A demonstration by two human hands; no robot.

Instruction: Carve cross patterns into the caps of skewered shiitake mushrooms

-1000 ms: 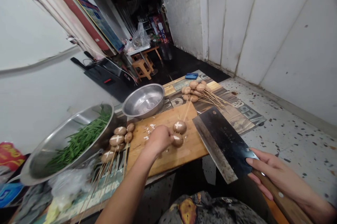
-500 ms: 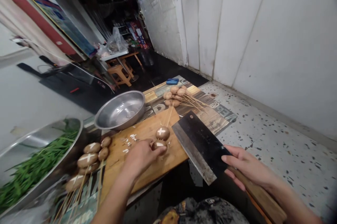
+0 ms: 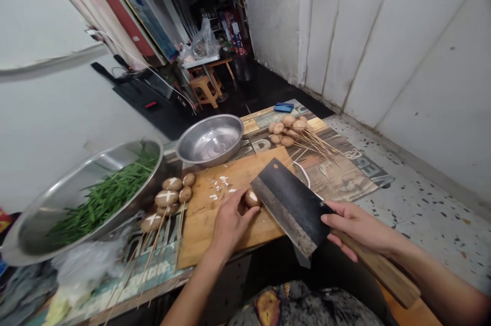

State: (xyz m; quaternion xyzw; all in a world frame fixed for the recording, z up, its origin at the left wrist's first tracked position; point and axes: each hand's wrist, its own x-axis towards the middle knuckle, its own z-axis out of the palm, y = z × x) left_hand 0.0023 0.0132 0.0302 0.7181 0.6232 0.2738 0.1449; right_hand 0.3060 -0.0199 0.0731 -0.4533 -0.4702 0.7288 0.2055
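My left hand (image 3: pixel 229 218) rests on the wooden cutting board (image 3: pixel 215 224) and pinches a skewered brown mushroom (image 3: pixel 251 197) between thumb and fingers. My right hand (image 3: pixel 355 226) is closed round the wooden handle of a large dark cleaver (image 3: pixel 291 206). The blade's edge sits right beside the mushroom and hides part of it. Small white mushroom trimmings (image 3: pixel 219 187) lie on the board beyond my left hand.
Cross-cut skewered mushrooms (image 3: pixel 171 195) lie left of the board, more skewered mushrooms (image 3: pixel 287 129) at the far right. An empty steel bowl (image 3: pixel 210 139) stands behind the board. A big steel bowl of green stalks (image 3: pixel 92 198) sits left. A blue object (image 3: pixel 284 108) lies at the table's far end.
The cleaver has swung left and down until its edge meets the mushroom under my left hand. My left hand kept its hold on the skewer. The view shifted with my head.
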